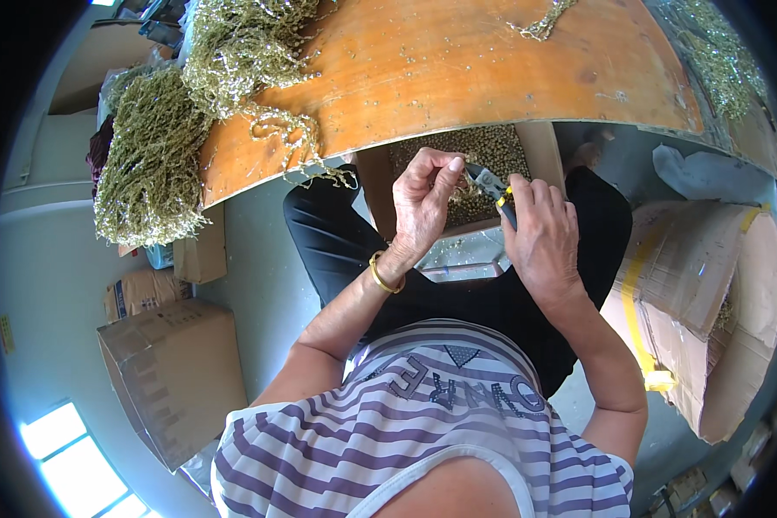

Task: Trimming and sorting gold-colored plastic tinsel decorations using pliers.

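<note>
My right hand [544, 229] is wrapped round the handles of a pair of cutting pliers [490, 183] with black and yellow grips. The metal jaws point up and left, toward the fingertips of my left hand [425, 194]. Thumb and forefinger of that hand are pinched together beside the jaws on something small and gold, too small to make out. Below both hands, between my knees, is a cardboard box [544, 155] holding many small gold beads [496, 142]. A gold bangle [384, 273] circles my left wrist.
An orange wooden table [423, 78] spans the far side. Heaps of gold beaded strands [151, 155] hang over its left end, and a short bunch [544, 19] lies on top. A large open carton [682, 293] lies at right; a closed carton [177, 371] stands at left.
</note>
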### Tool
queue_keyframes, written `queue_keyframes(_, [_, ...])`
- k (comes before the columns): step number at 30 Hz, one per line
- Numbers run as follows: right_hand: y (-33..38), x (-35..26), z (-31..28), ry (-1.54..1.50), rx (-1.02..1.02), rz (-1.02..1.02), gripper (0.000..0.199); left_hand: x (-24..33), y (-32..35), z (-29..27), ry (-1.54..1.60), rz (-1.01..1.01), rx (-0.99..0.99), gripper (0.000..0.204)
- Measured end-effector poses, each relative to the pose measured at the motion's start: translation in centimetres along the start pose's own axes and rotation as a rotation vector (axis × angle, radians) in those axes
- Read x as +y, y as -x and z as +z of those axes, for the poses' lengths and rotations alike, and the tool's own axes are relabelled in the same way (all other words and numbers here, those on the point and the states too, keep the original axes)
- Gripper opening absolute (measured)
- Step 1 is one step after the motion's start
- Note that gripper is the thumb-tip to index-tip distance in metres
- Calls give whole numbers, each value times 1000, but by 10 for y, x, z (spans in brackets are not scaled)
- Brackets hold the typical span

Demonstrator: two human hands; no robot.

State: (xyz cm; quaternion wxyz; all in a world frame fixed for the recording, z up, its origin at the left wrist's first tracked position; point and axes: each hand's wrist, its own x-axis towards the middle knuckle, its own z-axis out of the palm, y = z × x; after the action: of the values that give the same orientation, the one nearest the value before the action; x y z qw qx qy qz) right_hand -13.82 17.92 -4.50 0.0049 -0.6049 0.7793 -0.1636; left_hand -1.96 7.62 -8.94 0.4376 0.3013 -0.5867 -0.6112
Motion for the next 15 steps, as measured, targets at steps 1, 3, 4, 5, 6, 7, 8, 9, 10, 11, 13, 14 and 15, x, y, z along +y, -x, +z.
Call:
queue_keyframes(1, [0,0,1,8,-1,4,44,-1,0,0,0,1,0,9])
queue_keyframes(3, [-1,0,3,15,-1,7,45,-4,0,1,-28,99,22,8])
queue_keyframes(4, [-2,-1,4,22,-3,4,46,-6,0,1,-28,100,22,8])
queue_keyframes(5, [-2,-1,5,28,-6,0,46,-7,0,0,-102,145,32,6])
queue_keyframes(6, [-3,-1,6,28,-6,3,46,-8,-1,0,-174,190,40,4])
queue_keyframes(7, [-3,0,6,60,-13,-5,47,-7,-2,-2,-173,189,37,4])
queue_keyframes(8, [-4,0,6,92,-20,-12,48,-5,-4,-4,-331,307,24,4])
queue_keyframes(9, [-4,0,7,93,-20,-11,48,-3,-5,-4,-489,426,12,5])
queue_keyframes(10, [-5,1,8,108,-8,-16,48,-1,-5,-4,-488,426,10,5])
queue_keyframes(11, [-5,1,10,123,5,-21,48,1,-6,-3,-523,428,7,6])
queue_keyframes(13, [-8,3,15,90,14,-35,48,2,-6,-3,-562,430,10,7])
queue_keyframes(14, [-9,4,18,57,23,-48,48,1,-6,-3,-557,443,22,7])
queue_keyframes(15, [-9,5,21,58,24,-49,48,0,-8,-3,-548,458,31,7])
